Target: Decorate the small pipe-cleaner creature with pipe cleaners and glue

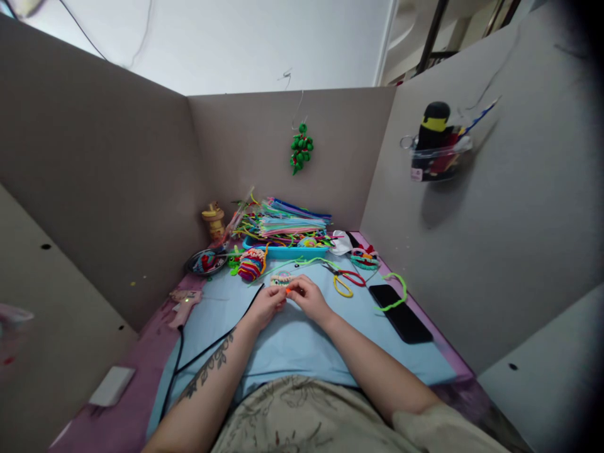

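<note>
My left hand (268, 304) and my right hand (307, 296) meet over the light blue mat (292, 340), fingers pinched together on a small orange piece (288, 290). Right beyond the fingertips lies a small striped pipe-cleaner figure (282, 277), with a green pipe cleaner (302, 261) running past it. Whether the orange piece is joined to that figure I cannot tell.
A blue tray (283, 251) heaped with coloured pipe cleaners stands at the back. Scissors (346, 280), a black phone (400, 313), a green pipe-cleaner loop (395, 296), a striped ball (251, 264), a dark bowl (206, 262) and a pink glue gun (185, 303) lie around. Grey partition walls enclose the desk.
</note>
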The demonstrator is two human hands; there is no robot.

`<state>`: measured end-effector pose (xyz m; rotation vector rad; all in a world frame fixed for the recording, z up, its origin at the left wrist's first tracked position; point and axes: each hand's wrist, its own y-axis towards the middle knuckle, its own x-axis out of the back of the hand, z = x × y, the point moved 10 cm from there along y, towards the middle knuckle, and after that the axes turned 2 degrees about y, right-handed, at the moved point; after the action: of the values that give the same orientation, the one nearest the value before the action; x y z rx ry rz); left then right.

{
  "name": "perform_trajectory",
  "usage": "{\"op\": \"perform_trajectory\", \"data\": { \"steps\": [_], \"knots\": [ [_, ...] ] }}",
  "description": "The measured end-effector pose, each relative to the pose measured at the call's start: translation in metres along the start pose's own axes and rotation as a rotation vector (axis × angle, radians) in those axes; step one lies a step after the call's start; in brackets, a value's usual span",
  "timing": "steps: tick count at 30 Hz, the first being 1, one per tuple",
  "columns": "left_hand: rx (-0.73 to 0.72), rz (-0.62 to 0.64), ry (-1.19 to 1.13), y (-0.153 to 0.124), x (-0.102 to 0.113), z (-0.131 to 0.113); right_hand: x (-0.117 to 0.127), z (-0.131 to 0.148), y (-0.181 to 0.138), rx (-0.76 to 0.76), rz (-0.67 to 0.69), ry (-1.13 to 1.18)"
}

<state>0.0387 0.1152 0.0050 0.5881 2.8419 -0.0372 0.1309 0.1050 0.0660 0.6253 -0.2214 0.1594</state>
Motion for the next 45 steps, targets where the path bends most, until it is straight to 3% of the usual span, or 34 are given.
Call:
{"op": "perform_trajectory", "data": {
  "steps": [8, 14, 21, 30, 33, 39, 45],
  "knots": [
    [0.025, 0.017, 0.081, -0.003, -0.002, -0.002, -0.004, -0.001, -0.003, 0.028, 0.023, 0.008],
    [-0.128, -0.062, 0.351, -0.005, 0.004, -0.018, -0.002, -0.006, -0.003, -0.003, 0.017, 0.020],
    [-0.342, -0.055, 0.654, -0.016, -0.011, -0.047, 0.004, -0.006, -0.005, 0.032, -0.025, -0.028],
    [-0.490, -0.106, 0.787, -0.025, -0.020, -0.064, 0.008, -0.012, -0.006, 0.032, -0.059, -0.058],
    [-0.464, -0.094, 0.778, -0.022, -0.016, -0.061, 0.008, -0.005, -0.005, 0.055, -0.061, -0.079],
    [-0.275, -0.160, 0.587, -0.011, 0.009, -0.035, 0.006, 0.009, -0.004, 0.111, -0.046, -0.038],
    [-0.171, -0.160, 0.461, -0.004, 0.016, -0.017, 0.000, 0.015, -0.006, 0.177, 0.007, -0.023]
  ]
}}
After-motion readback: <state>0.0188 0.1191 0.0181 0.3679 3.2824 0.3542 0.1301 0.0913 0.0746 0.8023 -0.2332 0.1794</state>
